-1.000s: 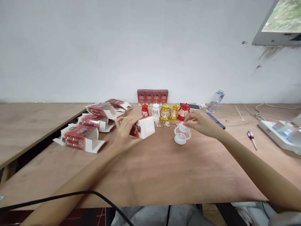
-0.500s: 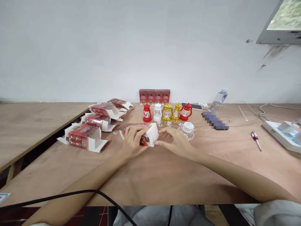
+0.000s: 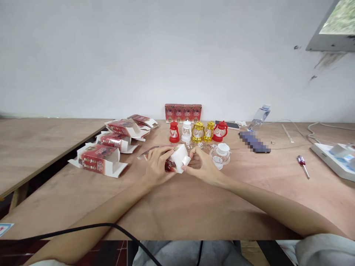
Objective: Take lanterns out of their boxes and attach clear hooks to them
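My left hand (image 3: 157,166) is wrapped round a red printed carton (image 3: 172,163) lying on its side above the table, its white end turned to the right. At that end my right hand (image 3: 203,165) pinches a small white flap between thumb and forefinger. The flap sticks out from the carton. Just beyond my right hand sits a clear lantern with a white top (image 3: 222,154). Behind the hands stand small lanterns in a row: a red one (image 3: 174,132), a white one (image 3: 186,131), two gold ones (image 3: 198,132) and another red one (image 3: 220,131).
Several open red cartons (image 3: 97,160) lie to the left. Closed red boxes (image 3: 183,113) stand against the wall. Small metal pieces (image 3: 203,145) are scattered before the lanterns. At right are a water bottle (image 3: 259,117), a screwdriver (image 3: 303,166) and a power strip (image 3: 332,162). A black cable (image 3: 111,224) crosses the front.
My right hand's fingers have closed on the carton's end flap, which now stands out from the white end. The left hand keeps its hold.
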